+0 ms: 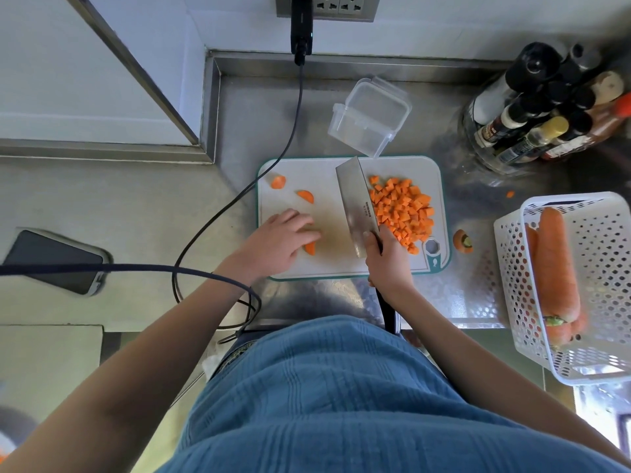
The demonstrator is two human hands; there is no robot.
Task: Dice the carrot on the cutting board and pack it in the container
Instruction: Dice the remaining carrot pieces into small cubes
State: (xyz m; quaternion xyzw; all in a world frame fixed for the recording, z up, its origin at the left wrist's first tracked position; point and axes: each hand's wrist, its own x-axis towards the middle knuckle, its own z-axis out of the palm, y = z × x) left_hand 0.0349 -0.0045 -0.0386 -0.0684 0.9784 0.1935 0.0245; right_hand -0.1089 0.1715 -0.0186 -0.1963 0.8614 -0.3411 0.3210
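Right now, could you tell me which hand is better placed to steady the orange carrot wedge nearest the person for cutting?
Left. The left hand already rests by the orange carrot wedge, while the right hand grips the steel cleaver.

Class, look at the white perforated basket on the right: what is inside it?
Whole carrots lie inside the basket, one large on top. How many sit beneath it is hidden.

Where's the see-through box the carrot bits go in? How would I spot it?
Find the white cutting board on the steel counter. Just past its far edge stands the clear plastic container, empty, with latch flaps on its sides. It is the only see-through box; the white basket is full of holes and holds whole carrots.
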